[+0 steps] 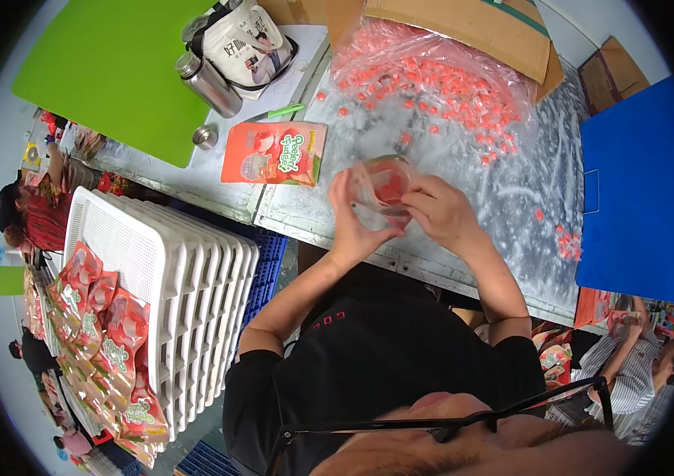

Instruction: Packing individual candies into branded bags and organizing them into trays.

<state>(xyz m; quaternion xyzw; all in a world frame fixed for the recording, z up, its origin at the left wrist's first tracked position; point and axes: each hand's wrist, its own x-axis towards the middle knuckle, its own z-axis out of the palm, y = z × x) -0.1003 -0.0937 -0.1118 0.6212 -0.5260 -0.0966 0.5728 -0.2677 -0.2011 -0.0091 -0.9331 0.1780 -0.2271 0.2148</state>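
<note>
Over the near edge of the metal table, both my hands hold a clear-sided pouch (365,193) with its mouth spread and red pieces showing inside. My left hand (349,230) wraps around the left side, with its thumb under the lower edge. My right hand (441,213) has its fingers closed on the right edge of the pouch; whether they also pinch a piece is hidden. A flat red printed pouch (273,153) lies just left of my hands. Beyond them spreads a large heap of small wrapped red candies (440,79), some scattered singly toward me.
A cardboard box (472,28) tips candies from clear plastic. A green-handled knife (285,113), steel flask (208,83), its cap (204,137) and a white bag (245,44) stand left. Stacked white trays (194,270) hold filled pouches. A blue panel (638,190) borders the right; co-workers sit beyond.
</note>
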